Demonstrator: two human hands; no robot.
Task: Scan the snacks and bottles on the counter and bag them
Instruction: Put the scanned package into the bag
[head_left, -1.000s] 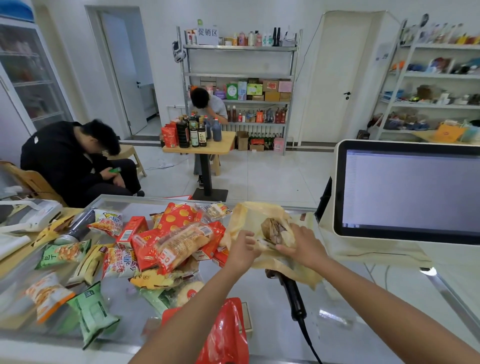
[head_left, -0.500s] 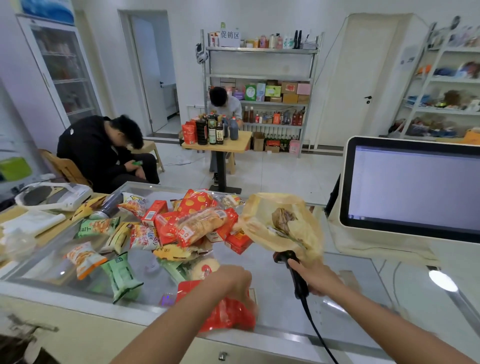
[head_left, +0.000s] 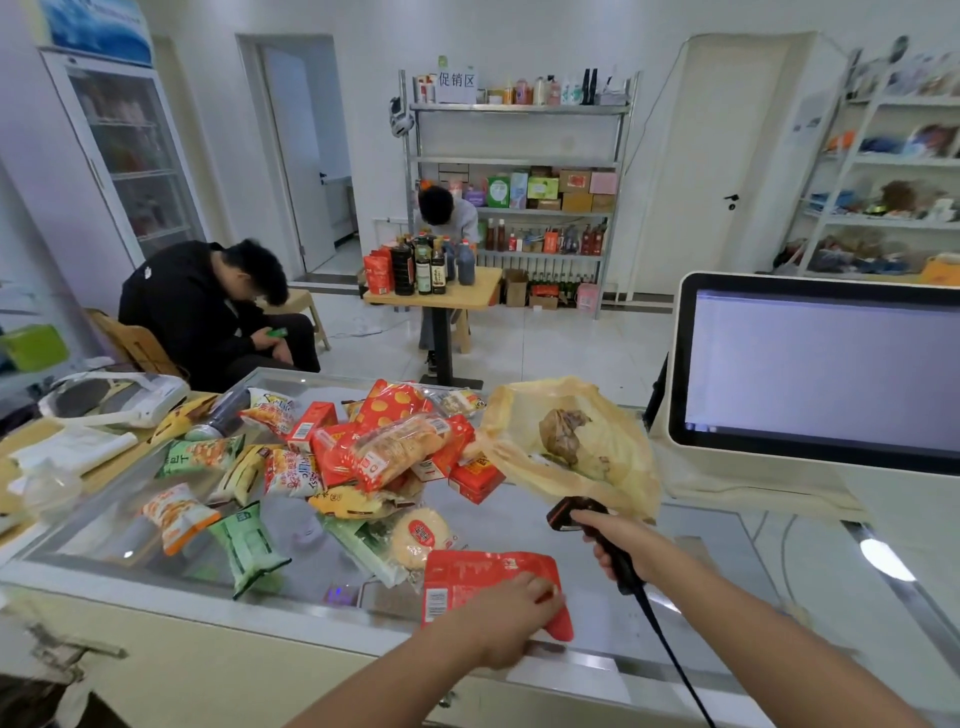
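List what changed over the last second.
Both hands left the yellow bag. The left hand drew back across the counter and now lies on the red packet; the right hand took hold of the scanner. Bag and snack pile stayed put.
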